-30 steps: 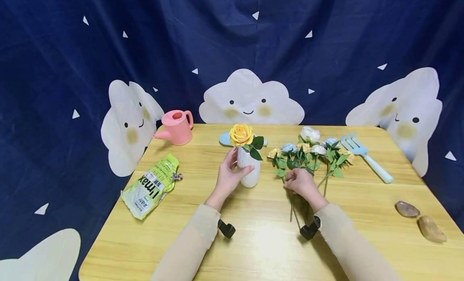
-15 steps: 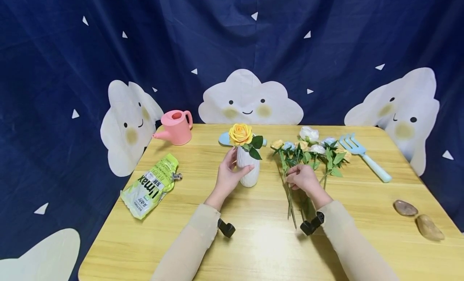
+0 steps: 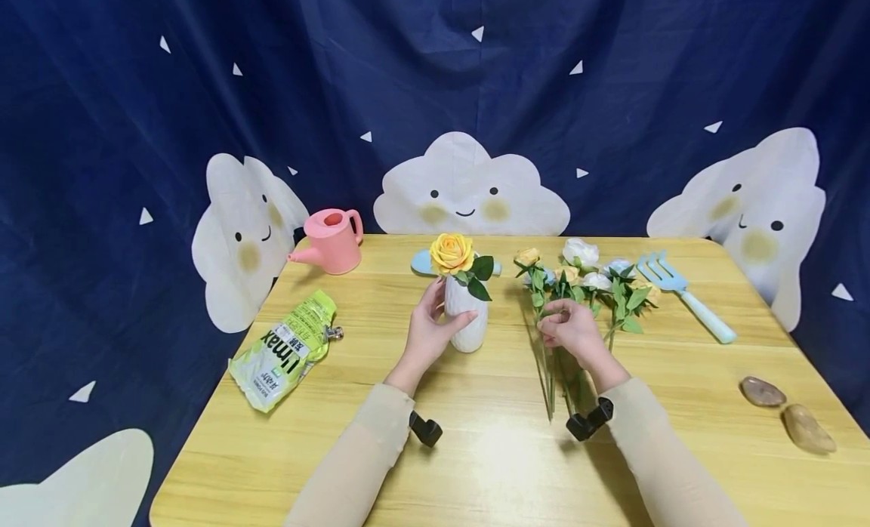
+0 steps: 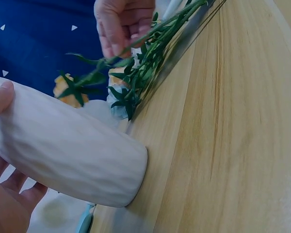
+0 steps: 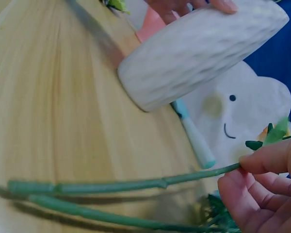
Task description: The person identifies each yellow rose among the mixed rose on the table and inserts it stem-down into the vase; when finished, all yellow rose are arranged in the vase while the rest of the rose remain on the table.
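A white textured vase [image 3: 469,332] stands upright on the table, gripped around its side by my left hand [image 3: 428,329]. One large yellow rose [image 3: 451,254] with dark green leaves sits in its mouth. To the right, my right hand [image 3: 572,332] pinches the green stem [image 5: 136,185] of a small pale-orange rose [image 3: 526,257] between thumb and fingers. In the left wrist view this rose's bloom [image 4: 70,91] tilts beyond the vase. Beside and partly behind that hand lie more artificial flowers, including a white one [image 3: 581,251] and a pale blue one [image 3: 618,267]; some stems are hidden.
A pink watering can [image 3: 333,241] stands back left, with a green-white bag [image 3: 284,352] closer. A blue shovel [image 3: 421,262] lies behind the vase. At right are a blue hand fork [image 3: 686,293] and two brown stones [image 3: 763,392]. A dark blue curtain hangs behind.
The pale-orange rose has come up off the other blooms, its head moving back and slightly right with my right hand on its stem. My left hand and the vase stay in place.
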Demonstrator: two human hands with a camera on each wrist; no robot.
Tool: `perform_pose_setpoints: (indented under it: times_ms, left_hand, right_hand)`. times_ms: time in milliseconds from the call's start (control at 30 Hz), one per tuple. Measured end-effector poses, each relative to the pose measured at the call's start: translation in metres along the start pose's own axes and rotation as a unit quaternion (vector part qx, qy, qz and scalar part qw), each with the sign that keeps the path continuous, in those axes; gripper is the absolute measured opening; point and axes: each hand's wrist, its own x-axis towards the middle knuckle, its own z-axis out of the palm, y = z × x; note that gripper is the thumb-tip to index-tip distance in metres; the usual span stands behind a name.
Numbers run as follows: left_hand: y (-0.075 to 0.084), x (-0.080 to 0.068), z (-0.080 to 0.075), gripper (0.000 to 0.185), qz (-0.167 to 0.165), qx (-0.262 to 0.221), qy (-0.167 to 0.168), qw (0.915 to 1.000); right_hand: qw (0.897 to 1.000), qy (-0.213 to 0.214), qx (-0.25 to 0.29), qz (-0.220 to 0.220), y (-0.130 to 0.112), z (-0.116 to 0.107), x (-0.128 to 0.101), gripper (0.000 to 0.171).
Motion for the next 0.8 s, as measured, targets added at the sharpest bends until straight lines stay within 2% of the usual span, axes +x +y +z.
perform_pose_setpoints:
  times_ms: [200,400,533,633,800]
  left_hand:
    - [0.001,-0.001,0.0,0.068,-0.003,0.011,0.001,0.9999]
    - [0.001,-0.001,0.0,0.068,-0.006,0.009,-0.003,0.9999]
    - [0.0,-0.001,0.0,0.069,-0.002,0.002,-0.004,1.0]
    - [-0.001,-0.001,0.001,0.069,-0.002,-0.001,-0.004,1.0]
    - [0.0,0.0,0.001,0.07,-0.001,0.002,-0.005,1.0]
  right_hand:
    - [0.998,0.007,0.009,-0.059,-0.031,-0.009,0.003,0.038]
    - [0.989,0.019,0.049,-0.138,-0.079,-0.016,0.005,0.036]
    - [0.976,0.023,0.106,-0.19,-0.111,-0.015,0.008,0.031]
    - [0.962,0.026,0.152,-0.227,-0.135,-0.011,0.012,0.028]
    - [0.945,0.04,0.151,-0.289,-0.174,-0.004,0.018,0.027]
